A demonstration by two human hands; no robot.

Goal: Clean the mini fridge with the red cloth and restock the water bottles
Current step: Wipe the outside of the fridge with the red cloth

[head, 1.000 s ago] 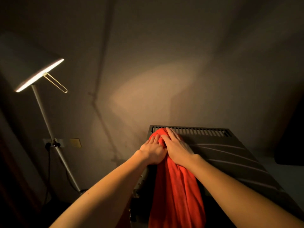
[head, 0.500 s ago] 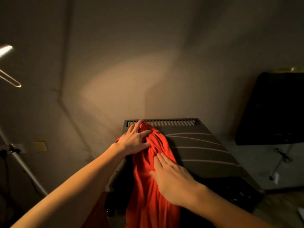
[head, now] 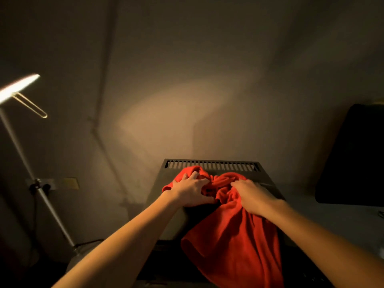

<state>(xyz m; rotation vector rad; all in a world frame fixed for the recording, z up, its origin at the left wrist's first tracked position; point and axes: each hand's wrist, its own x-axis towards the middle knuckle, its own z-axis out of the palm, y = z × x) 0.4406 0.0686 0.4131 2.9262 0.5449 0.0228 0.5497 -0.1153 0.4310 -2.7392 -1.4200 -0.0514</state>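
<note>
**Both hands in the red cloth on top of the fridge**

My left hand [head: 192,190] sits on the bunched upper part of the red cloth [head: 234,235], fingers curled and spread into the folds, thumb reaching down along the near side of the bundle. My right hand [head: 252,196] is just beside it, fingers curled into the cloth as well and gathering a ridge of fabric between the two hands. Both are holding cloth — neither is flat or relaxed.

The cloth lies heaped on the grey top of the mini fridge [head: 268,185], toward its left and middle, touching the surface close to the row of vent slots [head: 212,164] that runs along the back edge. From the heap a long tail of fabric falls over the front edge and hangs down in front of the fridge, between my forearms, broad and loosely folded. The fridge front below is in deep shadow, and I cannot tell whether the door stands open or closed.

To my left a floor lamp [head: 18,86] leans on a slanted pale pole, its lit shade glowing at the frame's edge with a thin wire loop beneath it; its light falls as a warm patch on the wall [head: 187,80] behind the fridge. Low on that wall is a socket plate [head: 41,183] near the pole. At the right stands a dark, flat black object [head: 353,154] — too dim to identify.
</note>
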